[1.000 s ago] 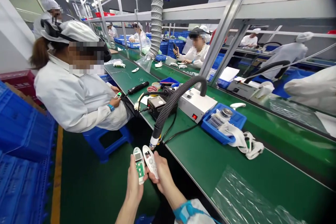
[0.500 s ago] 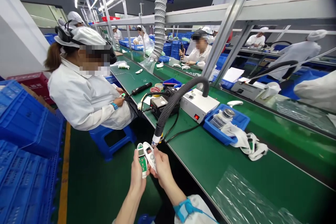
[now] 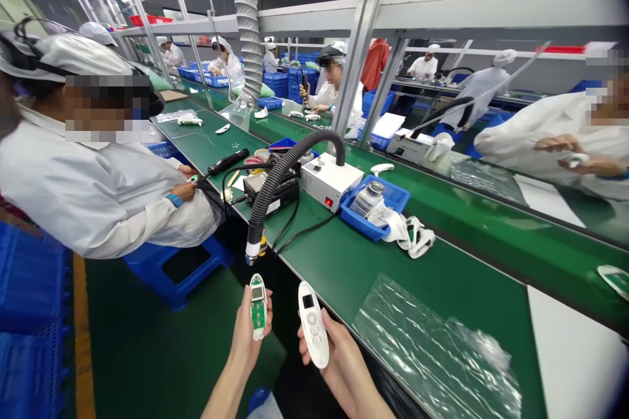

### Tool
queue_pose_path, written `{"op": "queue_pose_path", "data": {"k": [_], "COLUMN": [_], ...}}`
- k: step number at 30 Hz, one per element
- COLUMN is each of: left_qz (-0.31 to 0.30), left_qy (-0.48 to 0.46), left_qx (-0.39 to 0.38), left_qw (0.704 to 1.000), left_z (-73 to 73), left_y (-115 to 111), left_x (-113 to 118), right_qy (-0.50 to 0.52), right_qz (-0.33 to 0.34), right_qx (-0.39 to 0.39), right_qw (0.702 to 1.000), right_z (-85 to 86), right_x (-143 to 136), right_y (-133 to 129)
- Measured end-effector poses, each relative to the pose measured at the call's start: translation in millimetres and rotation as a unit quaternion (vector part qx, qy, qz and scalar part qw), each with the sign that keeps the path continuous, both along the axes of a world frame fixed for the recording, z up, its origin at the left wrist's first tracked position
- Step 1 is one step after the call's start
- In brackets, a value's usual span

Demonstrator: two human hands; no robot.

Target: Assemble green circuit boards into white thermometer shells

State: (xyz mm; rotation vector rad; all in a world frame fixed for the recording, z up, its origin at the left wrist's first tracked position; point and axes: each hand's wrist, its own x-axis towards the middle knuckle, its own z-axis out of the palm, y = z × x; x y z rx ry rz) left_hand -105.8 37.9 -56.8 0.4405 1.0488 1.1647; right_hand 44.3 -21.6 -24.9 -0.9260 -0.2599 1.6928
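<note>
In the head view, the left hand (image 3: 246,330), at the lower middle of the frame, has its fingers curled around a white casing half with a green circuit board (image 3: 258,308), held nearly upright. The right hand (image 3: 341,353), just to the right of it, grips a white cover with a dark window and buttons (image 3: 313,324) between thumb and fingers; the two parts are apart. Above them hangs the end of a black corrugated hose (image 3: 282,173). Right of centre, the green counter (image 3: 329,275) carries a white box (image 3: 331,182), a blue tray (image 3: 361,226) and, lower right, a clear plastic sheet (image 3: 437,347). A co-worker in white (image 3: 83,196) sits at the left.
</note>
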Motion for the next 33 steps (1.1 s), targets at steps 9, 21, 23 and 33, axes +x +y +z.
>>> {"op": "queue_pose_path", "data": {"k": [9,21,23,33], "left_qz": [-0.022,-0.027,-0.022,-0.063], "left_qy": [-0.089,-0.082,-0.065,0.042], "left_qx": [-0.028,-0.037,-0.044,0.032], "left_qw": [0.995,0.996,0.997,0.997], "left_z": [33.0,63.0,64.3,80.5], "left_y": [-45.4,-53.0,-53.8,-66.0], "left_x": [27.8,32.5,32.4,55.3], "right_qy": [0.074,0.049,0.052,-0.159], "right_qz": [0.007,0.03,0.031,-0.009], "right_qx": [0.007,0.018,0.025,0.144], "right_qw": [0.997,0.998,0.998,0.977], "right_z": [18.6,14.8,14.0,10.4], "right_x": [17.0,12.3,12.1,15.6], "right_y": [-32.3,-46.6,-46.5,-42.6]}}
